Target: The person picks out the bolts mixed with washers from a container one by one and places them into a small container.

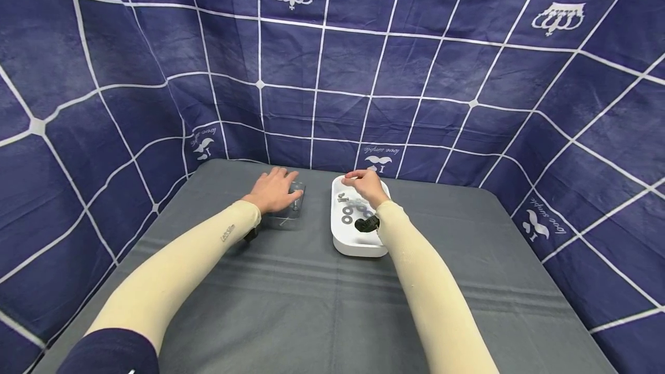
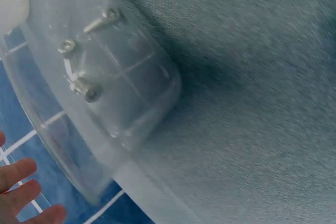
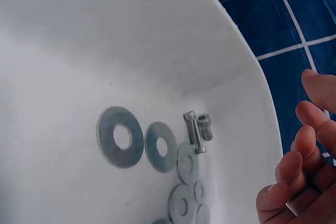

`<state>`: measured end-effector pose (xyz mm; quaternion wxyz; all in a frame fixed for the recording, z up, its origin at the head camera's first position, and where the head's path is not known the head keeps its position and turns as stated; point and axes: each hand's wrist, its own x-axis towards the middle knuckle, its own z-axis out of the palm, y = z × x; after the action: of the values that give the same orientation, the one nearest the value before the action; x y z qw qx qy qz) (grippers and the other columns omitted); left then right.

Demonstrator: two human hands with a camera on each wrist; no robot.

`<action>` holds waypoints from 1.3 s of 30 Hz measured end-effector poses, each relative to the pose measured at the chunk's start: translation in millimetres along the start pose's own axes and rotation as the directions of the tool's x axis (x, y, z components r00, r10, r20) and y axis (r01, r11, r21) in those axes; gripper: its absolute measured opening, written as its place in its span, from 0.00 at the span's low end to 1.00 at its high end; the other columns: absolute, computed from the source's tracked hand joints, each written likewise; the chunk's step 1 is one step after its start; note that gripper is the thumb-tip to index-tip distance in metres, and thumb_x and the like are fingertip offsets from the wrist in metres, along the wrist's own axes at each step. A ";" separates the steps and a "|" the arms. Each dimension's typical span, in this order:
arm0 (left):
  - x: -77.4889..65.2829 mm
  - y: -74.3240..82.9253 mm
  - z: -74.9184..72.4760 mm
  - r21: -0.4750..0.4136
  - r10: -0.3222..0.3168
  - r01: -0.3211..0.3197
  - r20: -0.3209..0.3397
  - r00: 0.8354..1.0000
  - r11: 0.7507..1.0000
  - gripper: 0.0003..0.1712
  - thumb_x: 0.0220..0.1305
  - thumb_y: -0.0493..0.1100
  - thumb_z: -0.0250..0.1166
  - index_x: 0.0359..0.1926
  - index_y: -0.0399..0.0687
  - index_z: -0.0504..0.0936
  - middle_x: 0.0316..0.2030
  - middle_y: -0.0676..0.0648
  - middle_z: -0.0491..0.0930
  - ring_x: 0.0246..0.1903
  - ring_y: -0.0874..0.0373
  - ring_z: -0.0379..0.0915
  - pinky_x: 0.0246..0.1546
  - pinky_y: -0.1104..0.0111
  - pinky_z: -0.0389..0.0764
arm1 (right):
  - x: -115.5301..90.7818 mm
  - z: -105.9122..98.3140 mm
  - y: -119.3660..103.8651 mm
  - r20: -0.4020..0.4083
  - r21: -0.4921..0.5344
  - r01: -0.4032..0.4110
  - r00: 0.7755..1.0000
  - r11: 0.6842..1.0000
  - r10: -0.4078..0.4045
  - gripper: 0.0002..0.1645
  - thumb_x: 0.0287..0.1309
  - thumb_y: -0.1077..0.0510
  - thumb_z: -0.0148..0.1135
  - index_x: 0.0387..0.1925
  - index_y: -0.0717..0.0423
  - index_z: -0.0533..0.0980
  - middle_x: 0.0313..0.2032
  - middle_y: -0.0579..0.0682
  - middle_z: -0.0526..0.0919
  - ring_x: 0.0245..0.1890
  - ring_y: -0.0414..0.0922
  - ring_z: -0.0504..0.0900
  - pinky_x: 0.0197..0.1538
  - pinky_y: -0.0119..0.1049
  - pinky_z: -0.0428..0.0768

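Grey desk (image 1: 312,305), lower frame. Left hand (image 1: 275,191) spreads at clear box (image 1: 288,216); right hand (image 1: 368,185), loosely bent, hovers above white tray (image 1: 358,250).

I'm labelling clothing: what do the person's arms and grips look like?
The left sleeve is cream with a dark marking, navy cloth above it; the right sleeve is cream. Each wrist bears a black device. Left grip and right grip are bare.

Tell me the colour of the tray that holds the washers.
The tray is white; the head view shows it best.
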<state>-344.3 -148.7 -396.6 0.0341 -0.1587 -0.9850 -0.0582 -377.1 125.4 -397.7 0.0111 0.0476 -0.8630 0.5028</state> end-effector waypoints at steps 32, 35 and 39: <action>25.5 48.9 10.9 0.010 0.059 -0.059 0.023 0.998 0.998 0.41 0.71 0.67 0.51 0.76 0.51 0.62 0.71 0.38 0.65 0.73 0.43 0.56 0.70 0.43 0.62 | -5.5 -6.1 24.8 -0.094 -0.055 -0.097 0.991 0.994 0.092 0.15 0.58 0.54 0.71 0.45 0.58 0.86 0.53 0.54 0.85 0.54 0.50 0.78 0.57 0.41 0.73; 27.6 54.1 12.8 0.004 0.066 -0.066 0.022 0.998 0.998 0.41 0.71 0.67 0.50 0.76 0.51 0.63 0.71 0.38 0.65 0.74 0.43 0.56 0.70 0.43 0.62 | -6.1 -7.3 26.1 -0.098 -0.061 -0.103 0.990 0.993 0.097 0.15 0.58 0.54 0.71 0.45 0.58 0.86 0.53 0.54 0.85 0.54 0.50 0.79 0.59 0.42 0.73; 29.8 59.8 15.7 -0.020 0.084 -0.083 0.017 0.996 0.996 0.41 0.71 0.67 0.51 0.76 0.50 0.63 0.71 0.37 0.65 0.74 0.43 0.56 0.70 0.43 0.61 | -5.6 -7.8 29.0 -0.103 -0.084 -0.116 0.989 0.990 0.107 0.17 0.57 0.52 0.72 0.45 0.57 0.86 0.52 0.54 0.86 0.52 0.50 0.79 0.61 0.42 0.73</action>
<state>-354.3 -81.2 -403.5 0.0263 -0.2006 -0.9772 -0.0646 -374.4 146.8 -419.4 0.0275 -0.0263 -0.8844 0.4652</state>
